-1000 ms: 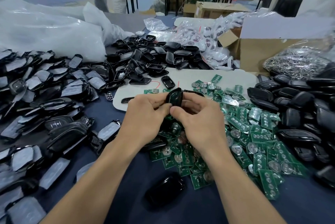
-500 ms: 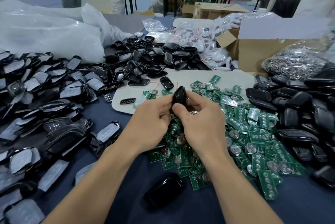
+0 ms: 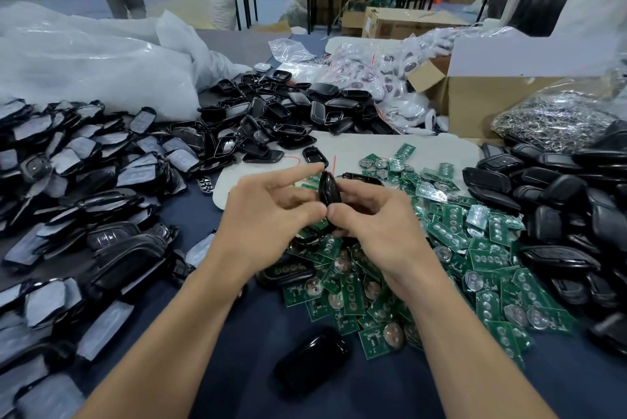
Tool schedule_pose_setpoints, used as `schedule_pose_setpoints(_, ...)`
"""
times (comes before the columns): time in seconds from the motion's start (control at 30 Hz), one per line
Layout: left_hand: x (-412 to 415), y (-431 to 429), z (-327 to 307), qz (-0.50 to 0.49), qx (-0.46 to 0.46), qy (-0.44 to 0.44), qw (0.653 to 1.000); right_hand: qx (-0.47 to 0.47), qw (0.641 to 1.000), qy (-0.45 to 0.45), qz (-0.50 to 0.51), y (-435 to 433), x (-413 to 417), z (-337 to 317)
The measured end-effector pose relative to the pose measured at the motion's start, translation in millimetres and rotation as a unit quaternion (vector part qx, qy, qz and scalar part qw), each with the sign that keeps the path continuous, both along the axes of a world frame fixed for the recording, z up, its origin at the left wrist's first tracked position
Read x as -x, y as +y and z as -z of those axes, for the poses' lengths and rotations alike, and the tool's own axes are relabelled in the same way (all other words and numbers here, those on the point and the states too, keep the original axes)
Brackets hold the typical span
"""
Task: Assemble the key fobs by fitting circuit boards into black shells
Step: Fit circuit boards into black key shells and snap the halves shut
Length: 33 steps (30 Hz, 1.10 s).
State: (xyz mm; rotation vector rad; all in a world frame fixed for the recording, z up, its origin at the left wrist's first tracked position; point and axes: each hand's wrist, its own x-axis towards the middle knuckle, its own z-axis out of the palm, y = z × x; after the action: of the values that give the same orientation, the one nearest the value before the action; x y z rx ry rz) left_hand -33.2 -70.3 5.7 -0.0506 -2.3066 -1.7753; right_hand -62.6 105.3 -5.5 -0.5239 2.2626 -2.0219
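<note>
A glossy black key fob shell (image 3: 328, 190) stands on edge between my two hands, above the table's middle. My left hand (image 3: 268, 215) pinches it from the left with the thumb low and the index finger stretched out above it. My right hand (image 3: 376, 225) grips it from the right with thumb and curled fingers. Under my hands lies a heap of green circuit boards (image 3: 451, 259) with round coin cells. Whether a board sits inside the held shell is hidden.
Black shells with film (image 3: 84, 181) cover the left, open shell halves (image 3: 278, 117) the back, closed black fobs (image 3: 549, 201) the right. One black fob (image 3: 312, 362) lies near me on the blue cloth. A cardboard box (image 3: 475, 103), a bag of metal rings (image 3: 556, 120) and plastic bags stand behind.
The held shell has turned more on edge. My left index finger has lifted off it and now points out straight. A person at the back has moved left.
</note>
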Motion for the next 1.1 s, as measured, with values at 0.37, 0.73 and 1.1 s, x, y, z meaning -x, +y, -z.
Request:
schedule_pose_setpoints(0.37, 5.3, -7.0, 2.5, 0.025, -0.076, -0.011, 0.997, -0.114, 0.99, 0.069, 0.04, -0.4, -3.7, -0.5)
schedule_pose_setpoints(0.73, 5.3, -5.1, 1.7, -0.013, -0.056, -0.006, 0.998, -0.089, 0.994, 0.062, 0.025, -0.8, -1.6, 0.1)
schedule_pose_setpoints(1.1, 0.8, -7.7, 2.0, 0.007, -0.04, 0.023, 0.999, -0.053, 0.998, 0.015, 0.001, 4.4, -1.1, -1.5)
